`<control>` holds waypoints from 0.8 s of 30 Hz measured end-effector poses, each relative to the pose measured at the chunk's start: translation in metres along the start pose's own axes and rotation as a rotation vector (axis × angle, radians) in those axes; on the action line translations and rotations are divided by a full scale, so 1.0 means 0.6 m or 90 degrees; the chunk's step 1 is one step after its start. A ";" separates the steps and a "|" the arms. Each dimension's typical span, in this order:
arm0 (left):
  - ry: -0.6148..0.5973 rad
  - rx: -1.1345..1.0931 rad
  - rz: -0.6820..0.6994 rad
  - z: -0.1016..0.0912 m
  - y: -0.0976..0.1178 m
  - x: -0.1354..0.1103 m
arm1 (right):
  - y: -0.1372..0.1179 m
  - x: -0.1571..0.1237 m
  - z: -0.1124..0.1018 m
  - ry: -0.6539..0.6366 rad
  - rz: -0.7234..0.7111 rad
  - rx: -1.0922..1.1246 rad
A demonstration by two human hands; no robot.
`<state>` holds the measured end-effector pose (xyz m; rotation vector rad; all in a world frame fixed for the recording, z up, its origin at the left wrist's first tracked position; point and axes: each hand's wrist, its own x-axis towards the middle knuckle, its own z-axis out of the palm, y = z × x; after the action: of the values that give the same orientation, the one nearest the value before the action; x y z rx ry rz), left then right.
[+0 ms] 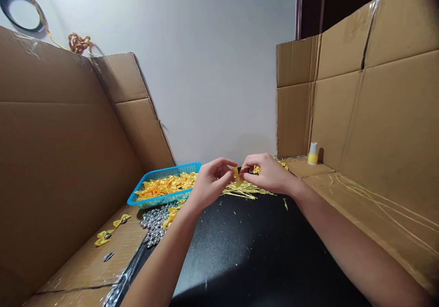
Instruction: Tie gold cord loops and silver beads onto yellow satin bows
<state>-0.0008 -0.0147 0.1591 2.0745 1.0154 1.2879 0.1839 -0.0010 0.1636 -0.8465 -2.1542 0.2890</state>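
Note:
In the head view my left hand (213, 181) pinches a small yellow ribbon piece (237, 176) between thumb and fingertips. My right hand (269, 173) is closed at the ribbon's other side, its fingertips pinched on a thin yellow strand that loops by the ribbon. Both hands are held up over the far end of the black tabletop (250, 243). Beneath them lies a bundle of cut yellow strips (245, 190). To the left of my left hand, a blue basket (147, 203) holds many yellow ribbon bows (171, 186).
Silver oval beads (156, 224) are heaped in front of the basket. Two yellow bows with beads (104, 237) lie on cardboard at left. Cardboard walls (387, 106) stand on both sides. A white and yellow thread spool (313, 154) stands at right, near long loose strands (380, 202).

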 end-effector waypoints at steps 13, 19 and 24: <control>-0.074 -0.022 -0.064 -0.008 0.003 -0.001 | -0.009 -0.006 -0.015 -0.029 0.029 0.113; -0.124 -0.155 -0.095 -0.003 0.004 -0.001 | -0.016 -0.009 -0.017 -0.026 0.019 0.114; -0.076 -0.180 -0.094 -0.003 0.008 -0.001 | -0.019 -0.010 -0.020 -0.026 -0.002 0.114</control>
<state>-0.0012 -0.0177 0.1631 1.8049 0.8618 1.1470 0.1900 -0.0140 0.1731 -0.7404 -2.1309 0.4927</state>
